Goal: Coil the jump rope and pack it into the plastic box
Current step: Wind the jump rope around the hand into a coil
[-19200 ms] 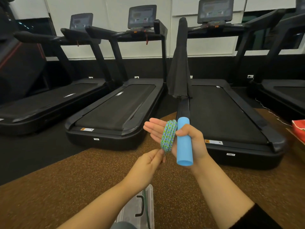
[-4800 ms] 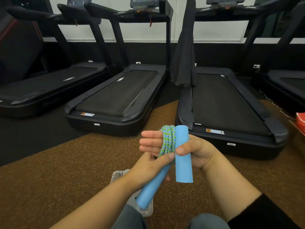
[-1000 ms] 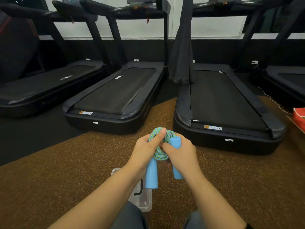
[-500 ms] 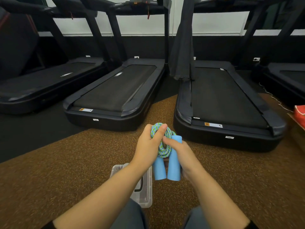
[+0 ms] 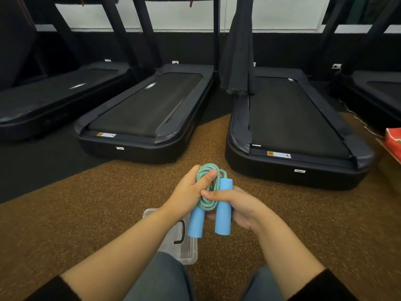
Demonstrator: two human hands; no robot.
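The jump rope (image 5: 208,187) is a green-and-blue braided cord bunched into a coil, with two light blue foam handles (image 5: 223,216) hanging side by side beneath it. My left hand (image 5: 187,195) grips the coil from the left, its forefinger lying over the top. My right hand (image 5: 237,205) clasps the right handle and the coil's lower part, thumb across the cord. The clear plastic box (image 5: 184,246) lies on the floor below my hands, partly hidden by my left forearm, with a black handle on its lid.
Brown speckled rubber flooring (image 5: 97,209) surrounds me. Several black treadmills stand ahead, the closest (image 5: 288,127) just beyond my hands. A dark cloth (image 5: 237,51) hangs from a treadmill upright. A red bag (image 5: 393,144) sits at the right edge. My knees (image 5: 160,279) show below.
Both hands have sunk a little lower with the bundle. The two handles now hang parallel, and my right thumb has shifted across the coil.
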